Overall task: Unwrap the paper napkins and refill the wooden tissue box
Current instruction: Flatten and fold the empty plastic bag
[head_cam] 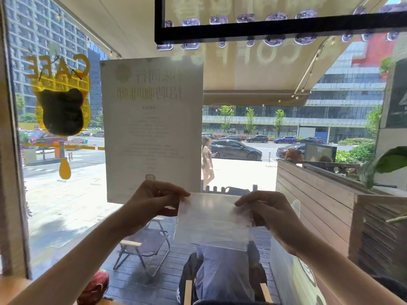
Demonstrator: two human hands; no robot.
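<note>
Pinching napkin pack [212, 221] level — left hand [154, 202], right hand [267, 213] — long axis sideways

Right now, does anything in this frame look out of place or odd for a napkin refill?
Nothing is spilled or damaged. The odd part: both hands, left and right, hold the clear plastic-wrapped napkin pack up by its top corners before the café window, and no wooden tissue box is in view.
</note>
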